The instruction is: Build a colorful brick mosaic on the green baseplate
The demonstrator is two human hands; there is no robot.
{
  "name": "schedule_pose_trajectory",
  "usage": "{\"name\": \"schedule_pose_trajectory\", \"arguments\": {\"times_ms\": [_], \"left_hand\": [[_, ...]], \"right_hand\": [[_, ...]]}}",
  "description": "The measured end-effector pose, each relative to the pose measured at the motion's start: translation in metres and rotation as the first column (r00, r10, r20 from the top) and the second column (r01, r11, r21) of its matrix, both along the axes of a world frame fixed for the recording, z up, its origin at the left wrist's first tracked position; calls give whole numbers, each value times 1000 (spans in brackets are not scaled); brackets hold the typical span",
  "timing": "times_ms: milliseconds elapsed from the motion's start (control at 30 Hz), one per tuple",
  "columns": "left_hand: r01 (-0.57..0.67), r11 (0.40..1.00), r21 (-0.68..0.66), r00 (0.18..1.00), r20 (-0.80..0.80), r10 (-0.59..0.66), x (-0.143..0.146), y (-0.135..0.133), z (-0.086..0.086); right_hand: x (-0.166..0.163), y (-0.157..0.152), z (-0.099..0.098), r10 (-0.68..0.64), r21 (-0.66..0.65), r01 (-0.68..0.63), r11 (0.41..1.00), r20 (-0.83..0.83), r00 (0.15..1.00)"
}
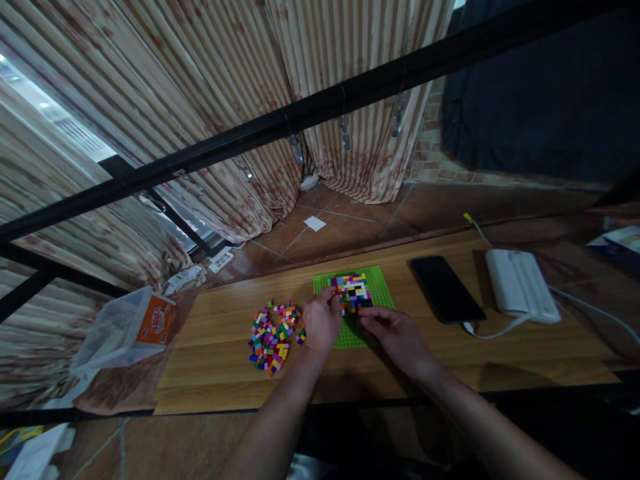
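Observation:
A green studded baseplate [380, 283] lies on the wooden board, with a patch of multicoloured toy bricks [354, 288] built up on its middle. My left hand [323, 321] is at the left edge of that patch, fingers curled in and fingertips against the bricks. At the lower right corner of the patch, my right hand [397, 337] has thumb and forefinger pinched together. Whatever sits between the fingertips of either hand is too small to make out. Left of my left hand is a loose pile of small coloured bricks [270, 340], a few of them close to my wrist.
On the right of the wooden board [210, 333] lie a black phone [445, 288] and a white power bank [523, 283], joined by a white cable [500, 331]. A clear plastic tub [115, 330] with an orange label stands at the left. A black bar [320, 117] crosses beyond the board.

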State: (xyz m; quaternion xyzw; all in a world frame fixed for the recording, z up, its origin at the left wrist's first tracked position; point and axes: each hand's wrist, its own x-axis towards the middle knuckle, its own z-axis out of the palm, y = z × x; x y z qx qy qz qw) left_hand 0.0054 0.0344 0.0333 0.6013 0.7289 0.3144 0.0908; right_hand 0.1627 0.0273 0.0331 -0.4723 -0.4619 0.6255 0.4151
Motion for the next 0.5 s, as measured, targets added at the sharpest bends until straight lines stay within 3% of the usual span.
{"name": "schedule_pose_trajectory", "arguments": {"times_ms": [267,500], "left_hand": [[-63,997,-42,989,130,68,2,6,1],[-89,994,-62,988,118,96,2,10,-1]], "right_hand": [[0,-1,0,-8,13,7,1000,43,999],[0,-1,-1,-3,45,-1,999,83,997]]}}
